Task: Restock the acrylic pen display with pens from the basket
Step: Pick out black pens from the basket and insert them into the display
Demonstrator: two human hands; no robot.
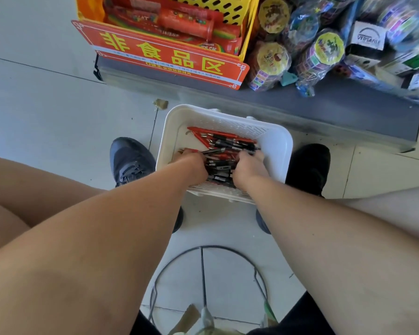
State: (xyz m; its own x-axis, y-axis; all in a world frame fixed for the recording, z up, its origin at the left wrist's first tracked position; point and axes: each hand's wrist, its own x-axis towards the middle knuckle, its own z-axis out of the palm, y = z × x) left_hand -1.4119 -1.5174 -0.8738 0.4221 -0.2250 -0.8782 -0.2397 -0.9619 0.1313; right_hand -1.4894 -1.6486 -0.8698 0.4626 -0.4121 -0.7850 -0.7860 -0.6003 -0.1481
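Observation:
A white plastic basket (273, 141) sits on the floor between my two feet. It holds a heap of red and black pens (224, 143). Both my hands are down inside it. My left hand (194, 164) grips a bunch of pens at the left of the heap. My right hand (249, 168) has its fingers curled round pens at the right. The acrylic pen display is not in view.
A grey shelf base (324, 102) runs across just beyond the basket. On it stand a yellow crate (237, 10) with a red sign (162, 54) and bagged tape rolls (324, 52). Dark shoes (131, 160) flank the basket. A wire ring (203, 249) lies near me.

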